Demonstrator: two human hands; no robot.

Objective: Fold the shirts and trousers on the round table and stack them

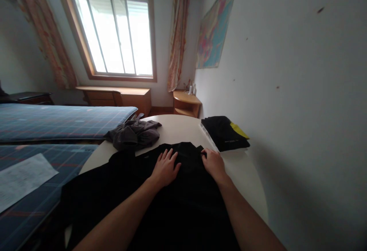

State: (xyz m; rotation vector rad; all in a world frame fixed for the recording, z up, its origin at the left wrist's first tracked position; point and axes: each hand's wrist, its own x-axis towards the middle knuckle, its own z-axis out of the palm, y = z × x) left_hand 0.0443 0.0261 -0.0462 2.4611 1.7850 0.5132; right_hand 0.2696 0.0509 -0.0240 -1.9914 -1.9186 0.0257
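A black shirt [183,201] lies spread over the pale round table [174,123], its near part running out of the bottom of the view. Flat on its upper middle rests my left hand [164,168], fingers apart and holding nothing. At the shirt's far right edge, my right hand [212,163] pinches the black fabric between thumb and curled fingers. Beyond the shirt on the left is a crumpled dark grey garment [134,133]. Just past my right hand, folded black clothing [220,132] with a yellow patch sits on a white tray or box [208,138].
Blue plaid mattresses [69,119] stand left of the table, with a sheet of paper [27,180] on the nearer one. A white wall [301,128] rises close on the right. A wooden desk [129,94] and a corner shelf [187,98] stand at the back.
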